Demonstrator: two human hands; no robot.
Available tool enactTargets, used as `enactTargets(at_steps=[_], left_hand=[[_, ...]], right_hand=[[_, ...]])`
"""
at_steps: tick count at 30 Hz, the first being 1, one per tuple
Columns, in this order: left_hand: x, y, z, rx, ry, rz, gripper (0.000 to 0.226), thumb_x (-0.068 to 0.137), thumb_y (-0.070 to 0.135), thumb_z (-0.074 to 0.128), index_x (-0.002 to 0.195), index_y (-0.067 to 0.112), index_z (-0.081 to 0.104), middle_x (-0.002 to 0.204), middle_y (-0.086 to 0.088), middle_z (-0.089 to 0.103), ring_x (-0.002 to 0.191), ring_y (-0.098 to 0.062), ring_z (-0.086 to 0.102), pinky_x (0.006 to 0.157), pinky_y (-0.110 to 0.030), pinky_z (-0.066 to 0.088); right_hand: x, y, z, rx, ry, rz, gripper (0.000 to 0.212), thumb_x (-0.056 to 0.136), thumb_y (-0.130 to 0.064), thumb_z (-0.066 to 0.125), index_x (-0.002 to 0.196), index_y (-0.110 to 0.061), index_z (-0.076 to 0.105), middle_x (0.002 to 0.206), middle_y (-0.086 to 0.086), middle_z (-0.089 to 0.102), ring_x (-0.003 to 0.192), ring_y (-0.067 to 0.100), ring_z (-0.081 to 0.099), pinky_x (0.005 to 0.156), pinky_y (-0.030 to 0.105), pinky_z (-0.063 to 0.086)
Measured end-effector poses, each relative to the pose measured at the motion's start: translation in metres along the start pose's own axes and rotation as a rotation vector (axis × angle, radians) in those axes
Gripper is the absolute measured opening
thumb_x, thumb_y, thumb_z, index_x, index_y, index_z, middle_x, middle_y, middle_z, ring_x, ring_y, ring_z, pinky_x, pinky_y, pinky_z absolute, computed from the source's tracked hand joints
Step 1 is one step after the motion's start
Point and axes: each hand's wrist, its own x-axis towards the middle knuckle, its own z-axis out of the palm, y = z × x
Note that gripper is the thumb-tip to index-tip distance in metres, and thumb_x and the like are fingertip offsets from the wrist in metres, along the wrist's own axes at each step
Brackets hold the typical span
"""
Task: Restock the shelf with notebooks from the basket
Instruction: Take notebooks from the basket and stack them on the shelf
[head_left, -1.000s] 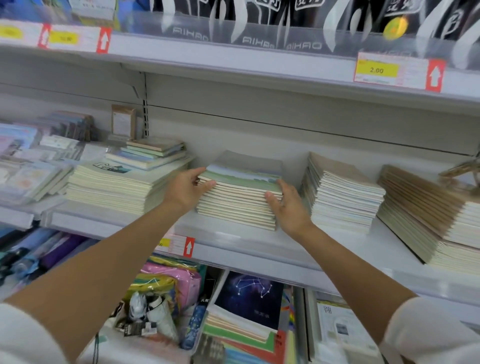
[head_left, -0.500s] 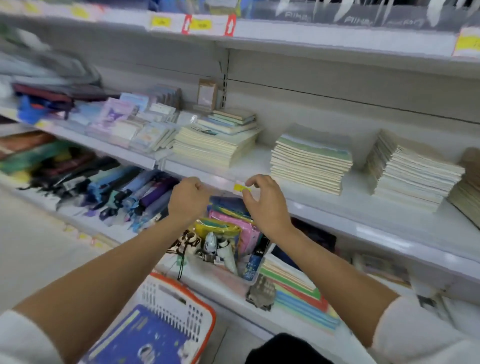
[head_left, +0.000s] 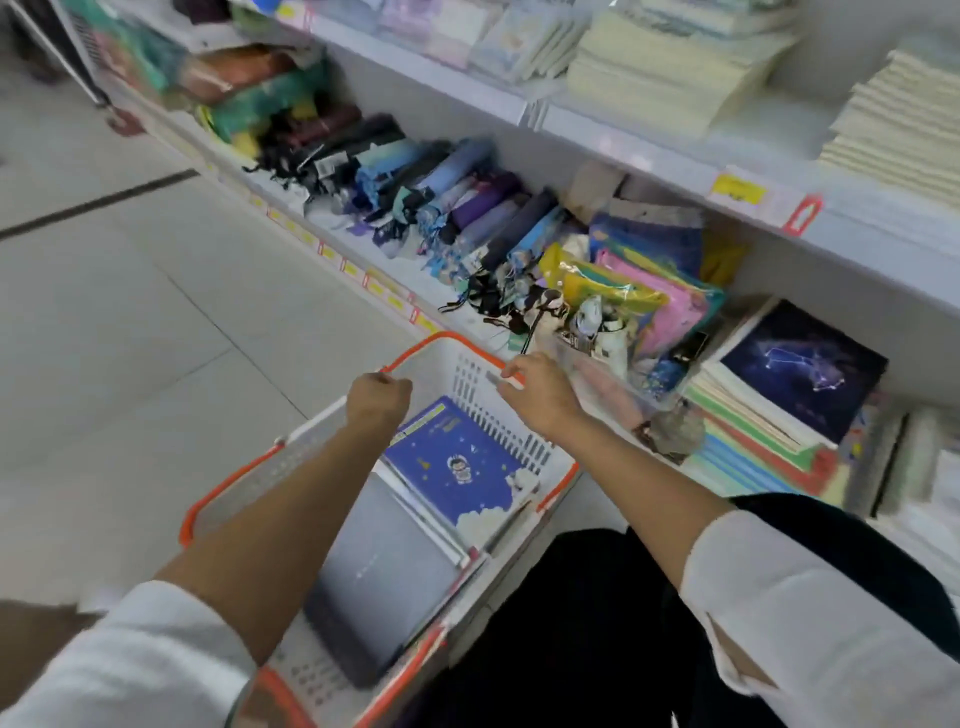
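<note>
Your left hand (head_left: 379, 400) & right hand (head_left: 543, 397) curl over basket (head_left: 291, 457); can't tell grip. Blue notebook (head_left: 457, 462) prob. stiff, light: take by side edges.

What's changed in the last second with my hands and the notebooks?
Both hands let go of the notebook stack on the shelf and came down to the basket; left hand and right hand are at its far rim, grip unclear. The stack and the blue notebook in the basket stayed put.
</note>
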Motion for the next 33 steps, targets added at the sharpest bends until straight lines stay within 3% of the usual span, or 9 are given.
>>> enactTargets(at_steps=[3, 8, 12, 16, 18, 22, 26, 29, 33], left_hand=[[0.007, -0.046, -0.005, -0.011, -0.006, -0.123, 0.026, 0.085, 0.013, 0.059, 0.060, 0.011, 0.050, 0.065, -0.010, 0.049, 0.063, -0.025, 0.047, 0.062, -0.026, 0.036], [0.003, -0.121, -0.010, -0.032, -0.045, -0.312, 0.025, 0.086, 0.010, 0.055, 0.063, 0.008, 0.045, 0.059, -0.010, 0.042, 0.051, -0.020, 0.036, 0.051, -0.024, 0.027], [-0.004, -0.175, -0.013, -0.069, -0.066, -0.552, 0.015, 0.085, 0.010, 0.059, 0.078, 0.002, 0.048, 0.064, -0.012, 0.047, 0.049, -0.022, 0.044, 0.054, -0.027, 0.040], [-0.011, -0.207, -0.017, -0.006, -0.098, -0.686, 0.030, 0.091, 0.015, 0.054, 0.113, -0.005, 0.056, 0.097, -0.016, 0.058, 0.084, -0.029, 0.059, 0.080, -0.036, 0.050], [-0.015, -0.213, -0.017, 0.026, -0.089, -0.753, 0.047, 0.088, 0.017, 0.056, 0.124, -0.012, 0.049, 0.113, -0.021, 0.056, 0.102, -0.035, 0.057, 0.079, -0.037, 0.046], [-0.015, -0.215, -0.005, -0.102, -0.066, -0.836, 0.046, 0.085, 0.017, 0.062, 0.123, -0.004, 0.047, 0.109, -0.015, 0.050, 0.097, -0.031, 0.053, 0.069, -0.030, 0.037], [-0.012, -0.225, 0.006, -0.136, 0.054, -0.893, 0.046, 0.093, 0.013, 0.053, 0.133, -0.007, 0.041, 0.123, -0.015, 0.046, 0.111, -0.031, 0.048, 0.089, -0.035, 0.039], [-0.014, -0.221, 0.005, -0.160, 0.052, -0.938, 0.049, 0.086, 0.016, 0.060, 0.129, -0.001, 0.045, 0.125, -0.013, 0.046, 0.111, -0.033, 0.047, 0.084, -0.035, 0.037], [-0.010, -0.234, -0.001, -0.183, 0.065, -0.980, 0.051, 0.076, 0.021, 0.065, 0.120, 0.001, 0.049, 0.111, -0.012, 0.045, 0.099, -0.032, 0.047, 0.078, -0.034, 0.038]], right_hand=[[-0.004, 0.007, 0.041, 0.040, -0.130, 0.058, 0.009, 0.092, -0.027, 0.061, 0.095, -0.019, 0.061, 0.139, 0.007, 0.051, 0.122, 0.028, 0.052, 0.098, 0.040, 0.045], [-0.015, 0.022, 0.094, 0.073, -0.298, 0.174, 0.028, 0.093, -0.030, 0.060, 0.115, -0.012, 0.062, 0.134, 0.008, 0.053, 0.121, 0.026, 0.053, 0.100, 0.036, 0.044], [-0.020, 0.033, 0.120, 0.126, -0.425, 0.251, 0.032, 0.096, -0.026, 0.057, 0.123, -0.008, 0.057, 0.148, 0.009, 0.042, 0.127, 0.028, 0.049, 0.091, 0.034, 0.044], [-0.018, 0.040, 0.136, 0.094, -0.512, 0.294, 0.044, 0.098, -0.027, 0.054, 0.138, -0.010, 0.046, 0.144, 0.011, 0.045, 0.121, 0.031, 0.053, 0.095, 0.040, 0.046], [-0.017, 0.044, 0.146, 0.068, -0.555, 0.298, 0.050, 0.098, -0.028, 0.054, 0.142, -0.010, 0.040, 0.148, 0.010, 0.041, 0.122, 0.030, 0.051, 0.094, 0.038, 0.044], [-0.016, 0.046, 0.163, 0.078, -0.619, 0.342, 0.054, 0.098, -0.028, 0.054, 0.145, -0.009, 0.035, 0.150, 0.009, 0.036, 0.125, 0.030, 0.048, 0.093, 0.035, 0.042], [-0.012, 0.052, 0.183, 0.058, -0.625, 0.346, 0.057, 0.097, -0.023, 0.055, 0.147, -0.008, 0.032, 0.141, 0.014, 0.045, 0.104, 0.029, 0.054, 0.083, 0.036, 0.044], [-0.009, 0.056, 0.199, -0.030, -0.639, 0.321, 0.069, 0.096, -0.025, 0.058, 0.151, -0.005, 0.021, 0.159, 0.017, 0.012, 0.145, 0.033, 0.021, 0.112, 0.042, 0.031], [-0.009, 0.063, 0.215, -0.096, -0.665, 0.309, 0.084, 0.095, -0.030, 0.057, 0.154, -0.010, 0.002, 0.161, 0.012, -0.015, 0.148, 0.028, -0.012, 0.118, 0.045, 0.016]])
